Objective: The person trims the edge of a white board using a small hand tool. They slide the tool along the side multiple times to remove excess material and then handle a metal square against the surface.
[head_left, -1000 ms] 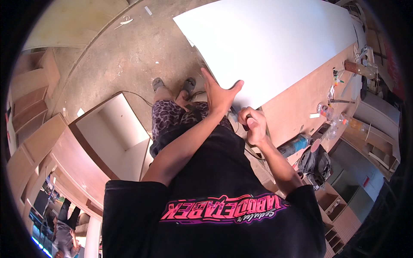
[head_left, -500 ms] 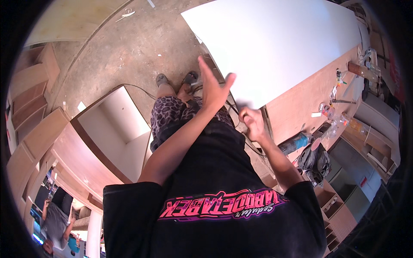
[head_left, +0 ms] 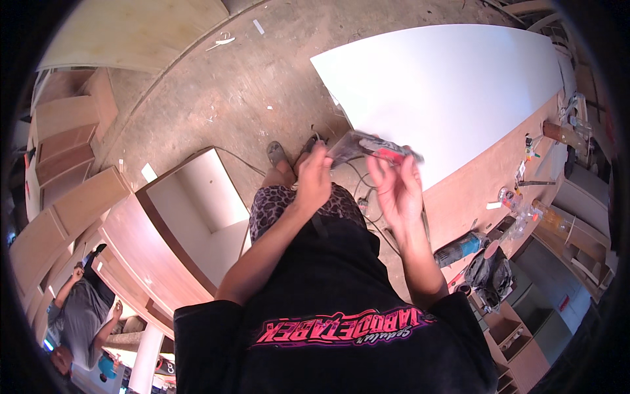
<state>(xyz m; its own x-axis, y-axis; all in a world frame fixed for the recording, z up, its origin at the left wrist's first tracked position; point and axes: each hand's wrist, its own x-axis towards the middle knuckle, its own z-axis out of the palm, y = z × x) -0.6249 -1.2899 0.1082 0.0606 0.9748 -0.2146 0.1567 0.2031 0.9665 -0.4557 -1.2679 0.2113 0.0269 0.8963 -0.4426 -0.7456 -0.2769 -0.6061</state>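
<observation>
In front of my waist, both hands are on a flat, dark, shiny packet-like thing (head_left: 349,150) with a red part at its right end; motion blurs it and its exact kind is unclear. My left hand (head_left: 315,181) pinches its left end. My right hand (head_left: 399,192) has its palm turned up, with thumb and fingers around the red end. Just beyond the hands lies a large white panel (head_left: 446,98) on a wooden workbench (head_left: 462,197).
A blue and dark power tool (head_left: 459,249) and a black plastic bag (head_left: 489,279) lie at the bench's near right. Bottles (head_left: 551,213) stand farther along. An open cabinet box (head_left: 177,256) is at my left. A cable (head_left: 236,157) crosses the floor. Another person (head_left: 82,315) sits at the lower left.
My left hand was spread and apart from my right; it has come down and now grips the dark thing. The right hand has turned palm up. The view has shifted slightly.
</observation>
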